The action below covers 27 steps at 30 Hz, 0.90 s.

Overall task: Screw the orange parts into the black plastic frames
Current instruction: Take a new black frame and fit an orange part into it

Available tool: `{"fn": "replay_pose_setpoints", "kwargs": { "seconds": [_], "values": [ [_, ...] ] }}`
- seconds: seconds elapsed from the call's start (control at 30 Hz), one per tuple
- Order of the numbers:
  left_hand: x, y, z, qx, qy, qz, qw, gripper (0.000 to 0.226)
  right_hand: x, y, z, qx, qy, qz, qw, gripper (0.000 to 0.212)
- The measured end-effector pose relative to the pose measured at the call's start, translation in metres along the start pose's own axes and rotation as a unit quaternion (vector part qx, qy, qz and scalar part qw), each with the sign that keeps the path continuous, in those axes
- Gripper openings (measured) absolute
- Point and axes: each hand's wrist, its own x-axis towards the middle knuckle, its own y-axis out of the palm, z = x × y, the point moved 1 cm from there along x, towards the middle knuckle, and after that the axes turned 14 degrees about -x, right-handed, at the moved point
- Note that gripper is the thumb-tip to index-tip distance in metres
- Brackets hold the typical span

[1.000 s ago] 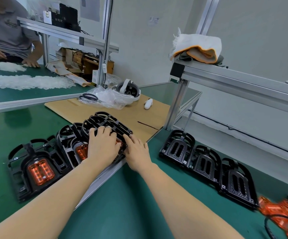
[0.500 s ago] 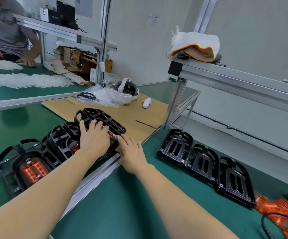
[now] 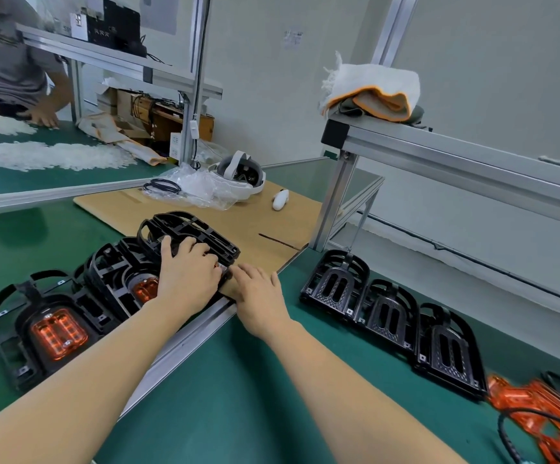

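Note:
My left hand (image 3: 188, 279) lies on a black plastic frame (image 3: 198, 232) at the cardboard's near edge, with its fingers curled over the ribs and its thumb on the left side. An orange part shows just under its fingers. My right hand (image 3: 258, 296) touches that frame's near corner with straight fingers. To the left lie two more black frames with orange parts fitted (image 3: 59, 334) (image 3: 144, 289). Three empty black frames (image 3: 385, 313) sit in a row on the right. Loose orange parts (image 3: 536, 406) lie at the lower right.
A cardboard sheet (image 3: 272, 226) holds a white headset (image 3: 238, 172), a plastic bag and a white controller (image 3: 279, 199). An aluminium post (image 3: 335, 195) stands right of the hands under a shelf with folded cloths (image 3: 372, 88). Another person sits at the far left table.
Both hands have stayed on the black frame, which has shifted slightly to the left over its neighbour. My view has shifted a little.

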Motion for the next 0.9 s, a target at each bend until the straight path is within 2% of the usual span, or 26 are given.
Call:
{"fn": "replay_pose_setpoints", "kwargs": {
  "seconds": [0.2,0.37,0.7,0.83,0.9],
  "values": [
    [-0.005,0.005,-0.035,-0.034,0.068,-0.029,0.997,0.035,-0.023,-0.002,-0.042,-0.081,0.114,-0.053,0.989,0.051],
    [-0.013,0.024,-0.077,-0.091,0.103,0.028,0.99,0.04,-0.052,0.0,-0.078,-0.127,0.175,-0.047,0.975,0.057],
    [-0.018,0.059,-0.125,-0.21,0.021,0.189,0.959,0.071,-0.087,0.001,-0.114,-0.131,0.269,-0.035,0.954,0.064],
    [-0.016,0.06,-0.142,-0.317,-0.047,0.23,0.919,0.08,-0.093,0.005,-0.121,-0.127,0.309,0.011,0.942,0.069],
    [-0.017,0.057,-0.149,-0.386,-0.078,0.239,0.887,0.08,-0.095,0.005,-0.123,-0.125,0.314,0.026,0.941,0.068]
  ]
}}
